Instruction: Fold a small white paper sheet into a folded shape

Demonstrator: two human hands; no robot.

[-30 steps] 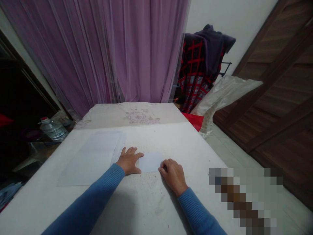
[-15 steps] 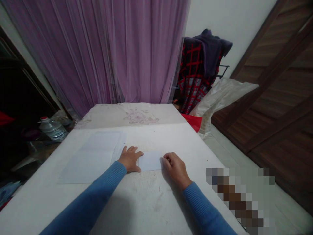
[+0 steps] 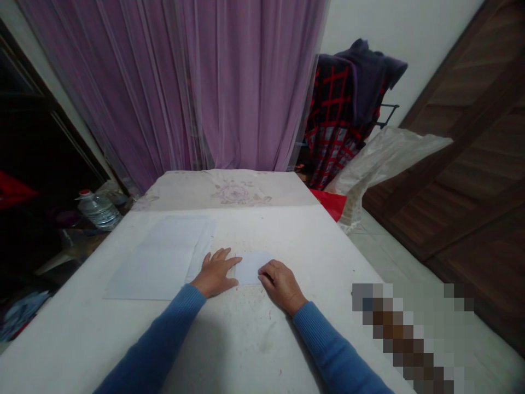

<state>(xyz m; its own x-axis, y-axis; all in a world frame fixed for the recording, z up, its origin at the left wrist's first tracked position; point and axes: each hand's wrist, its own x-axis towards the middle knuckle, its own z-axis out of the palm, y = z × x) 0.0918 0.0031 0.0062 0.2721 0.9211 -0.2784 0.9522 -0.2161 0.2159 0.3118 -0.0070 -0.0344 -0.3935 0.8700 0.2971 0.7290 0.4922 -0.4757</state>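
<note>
A small white sheet of paper [image 3: 248, 269] lies flat on the white-covered table [image 3: 246, 350], between my two hands. My left hand [image 3: 216, 273] is open with its fingers spread, thumb and forefinger at the paper's left edge. On the right part of the paper rests my right hand [image 3: 282, 285], its fingers curled and pinched together. What is between those fingertips, if anything, is too small to make out. Large pale sheets of paper [image 3: 158, 257] lie in a stack to the left, close beside my left hand.
A floral cloth [image 3: 233, 191] covers the table's far end, in front of purple curtains [image 3: 246, 87]. A large plastic bottle [image 3: 98, 210] stands beyond the left edge. Past the right edge are a pale plastic bag [image 3: 377, 164] and hanging checked cloth [image 3: 332, 109].
My right hand has moved left from the paper's right edge onto its surface, with the fingers still pinched. My left hand stays at the left edge. The view has shifted slightly.
</note>
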